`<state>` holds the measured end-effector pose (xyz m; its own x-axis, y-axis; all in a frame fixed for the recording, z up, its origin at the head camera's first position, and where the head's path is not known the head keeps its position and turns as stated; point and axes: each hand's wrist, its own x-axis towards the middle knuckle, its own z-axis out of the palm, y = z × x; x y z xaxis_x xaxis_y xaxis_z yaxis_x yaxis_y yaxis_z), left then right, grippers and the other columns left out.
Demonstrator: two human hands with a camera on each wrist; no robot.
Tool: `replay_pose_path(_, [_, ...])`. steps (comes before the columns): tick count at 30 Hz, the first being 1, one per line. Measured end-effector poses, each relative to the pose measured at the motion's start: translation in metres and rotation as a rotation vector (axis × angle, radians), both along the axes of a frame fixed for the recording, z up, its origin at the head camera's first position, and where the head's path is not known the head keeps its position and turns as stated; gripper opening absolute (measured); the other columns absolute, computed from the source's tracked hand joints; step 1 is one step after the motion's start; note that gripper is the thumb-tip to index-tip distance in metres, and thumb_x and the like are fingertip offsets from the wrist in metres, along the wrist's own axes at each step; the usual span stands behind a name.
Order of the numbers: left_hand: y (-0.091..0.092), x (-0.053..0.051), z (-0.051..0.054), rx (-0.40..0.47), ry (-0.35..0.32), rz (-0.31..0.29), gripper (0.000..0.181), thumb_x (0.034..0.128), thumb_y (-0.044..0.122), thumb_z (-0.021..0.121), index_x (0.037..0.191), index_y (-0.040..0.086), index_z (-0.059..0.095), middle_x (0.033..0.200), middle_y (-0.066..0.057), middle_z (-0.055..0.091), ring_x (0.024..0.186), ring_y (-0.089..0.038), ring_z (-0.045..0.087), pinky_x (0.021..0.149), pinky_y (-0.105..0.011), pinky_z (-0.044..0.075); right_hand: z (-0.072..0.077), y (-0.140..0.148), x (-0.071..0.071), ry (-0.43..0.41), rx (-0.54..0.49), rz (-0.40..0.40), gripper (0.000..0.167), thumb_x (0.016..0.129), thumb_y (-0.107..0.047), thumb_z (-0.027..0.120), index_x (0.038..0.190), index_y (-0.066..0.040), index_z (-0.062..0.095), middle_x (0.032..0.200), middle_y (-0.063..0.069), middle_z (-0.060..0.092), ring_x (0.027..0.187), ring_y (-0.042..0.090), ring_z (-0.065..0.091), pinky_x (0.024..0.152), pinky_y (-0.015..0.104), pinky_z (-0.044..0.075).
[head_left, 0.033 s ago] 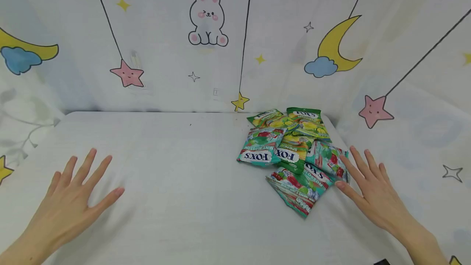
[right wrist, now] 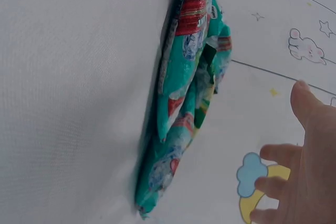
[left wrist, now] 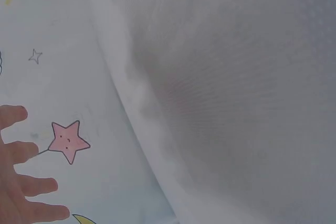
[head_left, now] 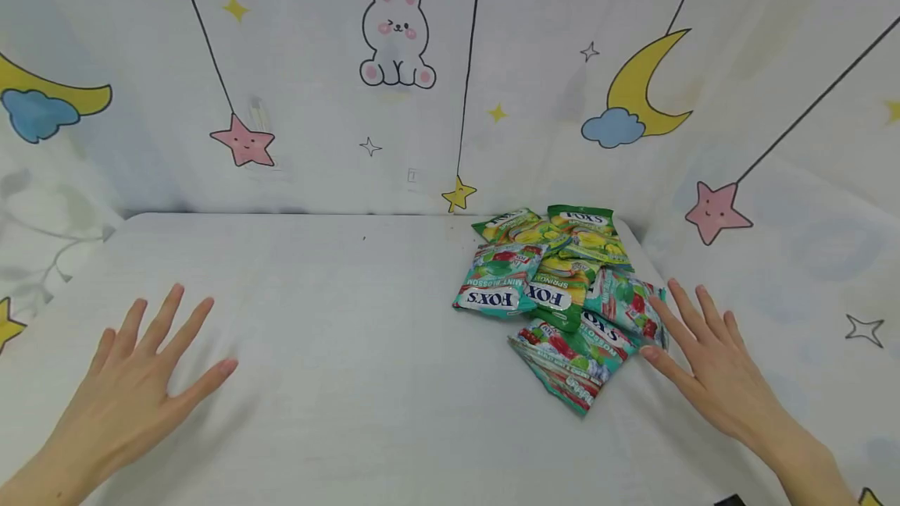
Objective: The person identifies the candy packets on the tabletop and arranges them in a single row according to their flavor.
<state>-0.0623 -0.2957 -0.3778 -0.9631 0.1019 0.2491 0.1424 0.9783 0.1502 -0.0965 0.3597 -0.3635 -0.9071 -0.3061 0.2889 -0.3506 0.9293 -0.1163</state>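
Several Fox's candy bags lie in an overlapping pile on the right part of the white table. Teal ones include a Mint Blossom bag (head_left: 498,276), a front bag (head_left: 573,361) and a right-hand bag (head_left: 628,304); green-yellow bags (head_left: 589,239) sit towards the back. My right hand (head_left: 724,373), fingers spread, hovers at the pile's right edge; whether its fingertips touch a bag I cannot tell. In the right wrist view the teal bags (right wrist: 178,82) show edge-on, apart from that hand. Far to the left, my left hand (head_left: 133,393) is spread above the table, holding nothing.
The white table (head_left: 316,350) stretches between the hands. Behind it hangs a pale curtain (head_left: 316,100) printed with stars, moons and a rabbit, its cloth also running along the right side. A small black object (head_left: 730,500) shows at the bottom edge.
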Motion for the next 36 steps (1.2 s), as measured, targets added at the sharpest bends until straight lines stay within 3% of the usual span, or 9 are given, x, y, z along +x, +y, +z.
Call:
replay_pose_path(10, [-0.003,0.004,-0.002,-0.018,-0.037,0.036,0.096,0.0888,0.063,0.061,0.162,0.023,0.012,0.168,-0.014,-0.004,0.148,-0.052,-0.009,0.113,-0.069,-0.014,0.000,-0.004,0.003,0.008,0.021,0.007,0.079,0.094,-0.044,0.065,0.159,-0.017,0.028,0.169,0.009,0.009,0.155,0.033,-0.006,0.119,0.058,-0.013])
replay_pose_path(21, [0.001,0.003,-0.004,0.028,-0.019,-0.022,0.093,0.0886,0.059,0.064,0.161,0.025,0.017,0.169,-0.009,-0.001,0.151,-0.047,-0.007,0.116,-0.064,-0.015,-0.003,-0.008,0.003,-0.006,0.059,0.009,0.083,0.094,-0.048,0.065,0.159,-0.016,0.025,0.169,0.009,0.007,0.155,0.032,-0.008,0.119,0.057,-0.014])
replay_pose_path(32, [0.023,-0.003,-0.002,0.094,0.039,-0.093,0.092,0.0867,0.059,0.067,0.160,0.023,0.025,0.164,-0.013,0.026,0.150,-0.044,0.015,0.124,-0.051,0.000,-0.001,-0.016,0.002,0.016,0.049,0.036,0.079,0.091,-0.047,0.068,0.156,-0.015,0.036,0.168,0.009,0.016,0.156,0.028,-0.001,0.124,0.046,-0.009])
replay_pose_path(36, [0.033,-0.006,-0.001,0.103,0.035,-0.103,0.088,0.0868,0.059,0.067,0.158,0.021,0.031,0.162,-0.013,0.031,0.146,-0.045,0.023,0.121,-0.057,0.010,0.000,-0.021,-0.001,0.030,0.061,0.070,0.078,0.091,-0.047,0.068,0.155,-0.014,0.038,0.166,0.012,0.021,0.156,0.029,0.004,0.124,0.044,-0.009])
